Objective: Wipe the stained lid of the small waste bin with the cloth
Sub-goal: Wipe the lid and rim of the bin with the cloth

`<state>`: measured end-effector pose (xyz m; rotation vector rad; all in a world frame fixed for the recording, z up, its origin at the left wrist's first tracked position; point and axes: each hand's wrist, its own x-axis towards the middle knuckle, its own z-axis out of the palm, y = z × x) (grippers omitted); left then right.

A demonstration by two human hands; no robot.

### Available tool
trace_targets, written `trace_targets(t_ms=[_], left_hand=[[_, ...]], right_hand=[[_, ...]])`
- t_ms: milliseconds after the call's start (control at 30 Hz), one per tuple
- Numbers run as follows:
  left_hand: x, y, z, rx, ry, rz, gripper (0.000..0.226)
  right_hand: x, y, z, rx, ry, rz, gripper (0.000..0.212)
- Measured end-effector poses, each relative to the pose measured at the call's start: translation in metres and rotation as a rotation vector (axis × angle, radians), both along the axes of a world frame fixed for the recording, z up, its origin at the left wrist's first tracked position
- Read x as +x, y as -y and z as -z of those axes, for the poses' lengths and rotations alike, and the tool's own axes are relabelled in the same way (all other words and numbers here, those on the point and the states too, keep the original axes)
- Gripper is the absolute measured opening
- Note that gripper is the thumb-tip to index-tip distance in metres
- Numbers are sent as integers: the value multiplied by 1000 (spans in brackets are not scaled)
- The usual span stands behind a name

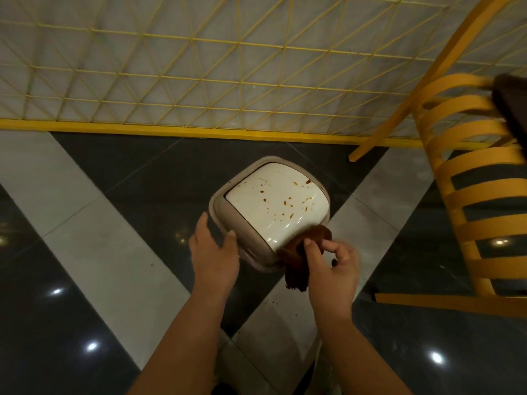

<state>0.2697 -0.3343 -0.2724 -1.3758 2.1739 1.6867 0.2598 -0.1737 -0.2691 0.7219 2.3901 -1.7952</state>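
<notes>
Head view: cloth (302,252) between right-hand fingers (309,246)

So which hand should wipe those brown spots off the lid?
The right hand: it already pinches the cloth at the lid's near edge. The left hand only rests on the bin's rim.

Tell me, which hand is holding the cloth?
The right hand pinches the brown cloth at the lid's near corner; the left hand only rests on the bin's rim.
</notes>
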Motion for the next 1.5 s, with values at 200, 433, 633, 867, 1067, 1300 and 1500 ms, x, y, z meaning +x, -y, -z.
trace_targets(t_ms=[200,433,633,867,1067,1300,1500], left_hand=[[13,-26,-36,-430,-100,541,64],[7,-26,-27,-152,-85,331,82],[11,-27,-1,562,203,-198,40],[6,-41,27,500,48,-317,33],[1,-33,30,516,22,-276,49],[1,-32,36,546,23,-253,43],[2,-33,37,511,5,-219,42]], right_hand=[[-10,0,-7,-87,-13,-33,9],[19,-2,23,-89,113,-64,9],[40,18,48,-208,269,98,10],[33,42,54,-250,242,172,11],[-7,33,50,-248,288,253,13],[-66,11,42,-237,276,420,16],[9,50,45,-362,404,334,13]])
